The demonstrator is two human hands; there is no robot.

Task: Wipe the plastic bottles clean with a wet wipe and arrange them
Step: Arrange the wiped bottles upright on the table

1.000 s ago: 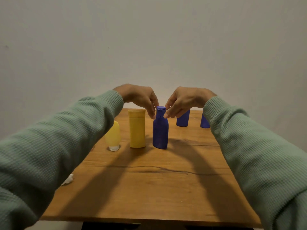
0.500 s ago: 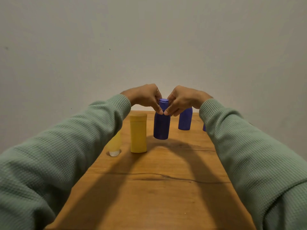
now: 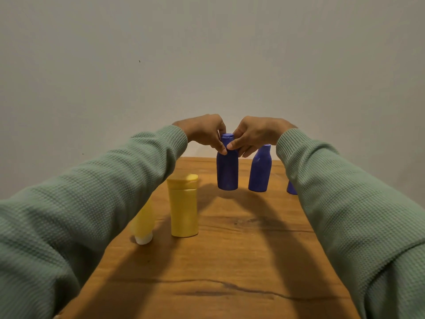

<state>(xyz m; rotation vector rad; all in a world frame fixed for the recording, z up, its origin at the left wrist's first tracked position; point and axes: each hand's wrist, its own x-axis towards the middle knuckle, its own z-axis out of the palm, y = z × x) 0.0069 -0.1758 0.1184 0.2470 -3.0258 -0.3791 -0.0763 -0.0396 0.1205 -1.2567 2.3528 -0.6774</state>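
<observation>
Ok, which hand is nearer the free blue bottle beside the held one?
Right. The right hand sits just up-left of the free blue bottle; the left hand is farther left, across the held blue bottle.

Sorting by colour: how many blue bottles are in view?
3. The held blue bottle, its neck pinched by the left hand and right hand; a second blue bottle right of it; a third blue bottle mostly behind the right sleeve. Others may be hidden.

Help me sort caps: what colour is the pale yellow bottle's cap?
Its round plastic cap is white; head view.

free: near table point(image 3: 230, 268) | blocked: yellow bottle point(image 3: 184, 210) left, blue bottles point(image 3: 259, 171) far
</observation>
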